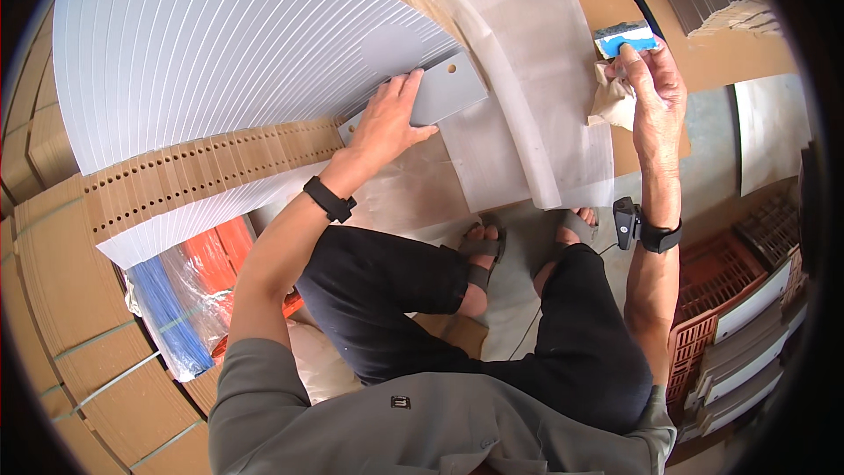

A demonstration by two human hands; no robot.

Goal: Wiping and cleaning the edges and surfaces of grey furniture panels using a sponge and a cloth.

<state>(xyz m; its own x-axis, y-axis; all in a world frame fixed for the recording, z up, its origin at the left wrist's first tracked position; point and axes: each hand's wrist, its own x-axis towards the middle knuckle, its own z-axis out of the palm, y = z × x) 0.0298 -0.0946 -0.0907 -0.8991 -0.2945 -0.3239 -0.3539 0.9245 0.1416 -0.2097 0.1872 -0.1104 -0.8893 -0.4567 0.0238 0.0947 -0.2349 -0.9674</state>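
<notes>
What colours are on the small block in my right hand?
The block is blue, white and dark grey; the head view shows it.

Smooth grey panel (457, 97), round hole (452, 69) near its right end, slanting beside similar panels (220, 62); small blue, white and dark block (626, 40) just beside crumpled cream cloth (612, 104).

I see the row of panels (220, 62) ahead-left of the person (431, 422), bundles (167, 308) lying nearer, stacked cardboard (66, 281) farther left, a sheet (492, 26) ahead, a crate (693, 347) at right.
</notes>
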